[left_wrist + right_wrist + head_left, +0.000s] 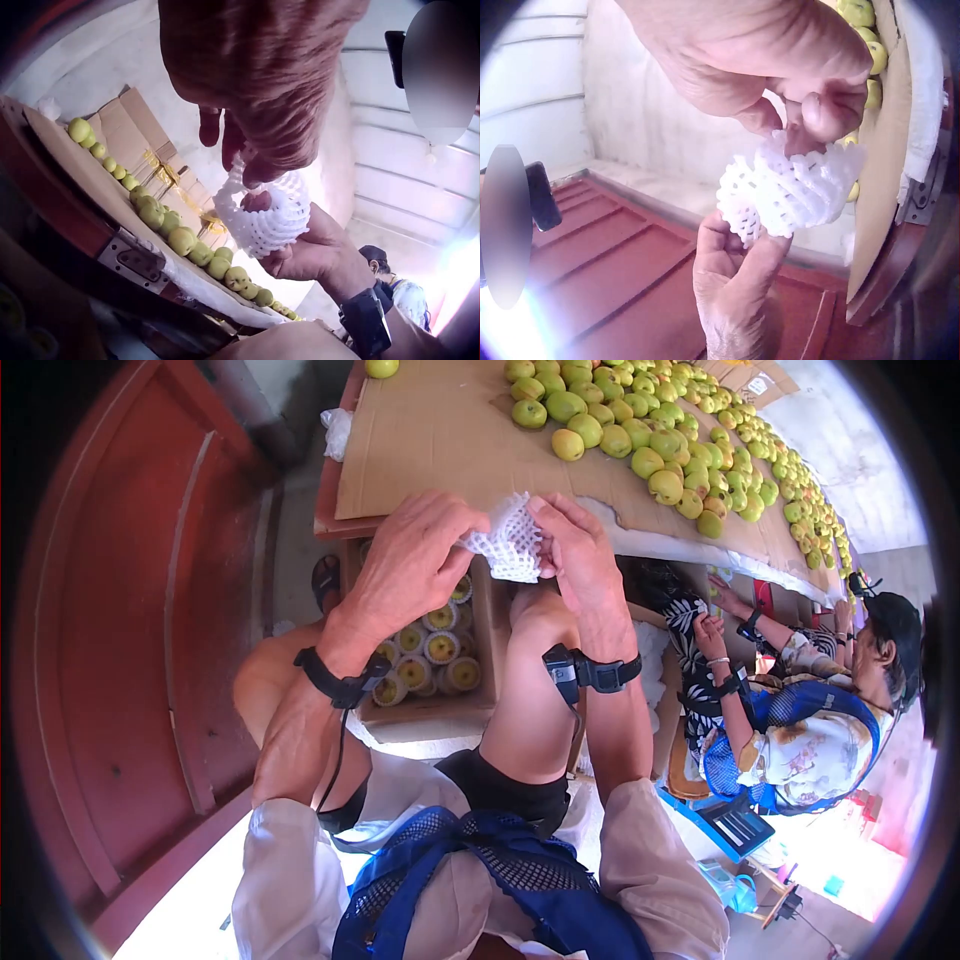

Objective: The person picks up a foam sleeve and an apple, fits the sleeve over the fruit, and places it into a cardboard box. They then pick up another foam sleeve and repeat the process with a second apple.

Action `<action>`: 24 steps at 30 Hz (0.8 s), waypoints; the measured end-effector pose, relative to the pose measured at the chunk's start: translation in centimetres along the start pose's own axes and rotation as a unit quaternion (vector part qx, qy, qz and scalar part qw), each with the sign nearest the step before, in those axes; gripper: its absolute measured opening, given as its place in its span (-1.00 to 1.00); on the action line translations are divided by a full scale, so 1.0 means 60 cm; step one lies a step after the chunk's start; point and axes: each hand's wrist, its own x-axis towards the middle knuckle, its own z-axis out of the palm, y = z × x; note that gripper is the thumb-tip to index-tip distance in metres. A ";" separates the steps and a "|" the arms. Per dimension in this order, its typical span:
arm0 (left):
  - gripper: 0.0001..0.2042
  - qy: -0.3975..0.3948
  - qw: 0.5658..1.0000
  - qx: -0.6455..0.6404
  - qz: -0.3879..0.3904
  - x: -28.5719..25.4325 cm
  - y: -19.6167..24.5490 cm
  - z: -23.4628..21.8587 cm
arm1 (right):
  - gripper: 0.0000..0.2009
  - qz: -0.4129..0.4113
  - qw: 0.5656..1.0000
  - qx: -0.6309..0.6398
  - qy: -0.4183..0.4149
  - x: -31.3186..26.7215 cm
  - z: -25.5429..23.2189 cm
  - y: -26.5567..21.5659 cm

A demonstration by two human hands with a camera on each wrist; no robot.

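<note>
Left grip (pixel 418 550) raised, pinching; right grip (pixel 582 555) likewise.

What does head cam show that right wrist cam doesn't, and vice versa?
Head only: the carton of sleeved fruit below the table edge, the second person in a dark cap, the camera wearer's blue mesh garment.

Right wrist only: the metal bracket at the table edge, the dark device beside a blurred patch.

Both: left hand and right hand holding the white foam net, loose green fruit on cardboard, red panelling.
</note>
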 end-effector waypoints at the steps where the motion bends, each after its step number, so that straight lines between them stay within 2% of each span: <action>1: -0.74 0.012 1.000 0.001 -0.001 0.000 0.000 0.000 | -0.85 0.001 1.000 0.006 0.005 -0.001 0.001 0.002; 2: -0.76 0.026 1.000 0.003 -0.003 -0.002 0.001 -0.001 | -0.85 0.002 1.000 0.012 0.009 0.000 0.001 0.005; 3: -0.77 0.047 0.996 -0.055 -0.046 -0.004 0.003 0.001 | -0.84 0.004 1.000 0.017 0.014 0.000 0.003 0.008; 5: -0.79 0.088 0.973 -0.170 -0.132 -0.007 0.006 0.010 | -0.82 -0.003 0.994 0.105 -0.008 0.002 0.007 0.015; 6: -0.79 0.095 0.970 -0.180 -0.135 -0.009 0.002 0.013 | -0.81 -0.006 0.989 0.148 -0.018 0.004 0.010 0.018; 11: -0.80 0.136 0.939 -0.261 -0.179 -0.007 -0.012 0.029 | -0.81 0.013 0.981 0.191 -0.025 0.015 0.025 0.031; 14: -0.81 0.086 0.945 -0.228 -0.219 -0.007 -0.011 0.018 | -0.80 0.019 0.981 0.189 -0.028 0.023 0.027 0.043; 17: -0.83 0.113 0.934 -0.254 -0.223 -0.007 -0.019 0.026 | -0.80 0.028 0.980 0.198 -0.007 0.029 0.035 0.051; 21: -0.83 0.148 0.944 -0.203 -0.215 -0.005 -0.020 0.027 | -0.78 0.039 0.982 0.186 0.009 0.018 0.054 0.044; 24: -0.84 0.176 0.954 -0.143 -0.197 0.001 -0.019 0.024 | -0.74 0.052 0.971 0.230 -0.025 0.015 0.059 0.043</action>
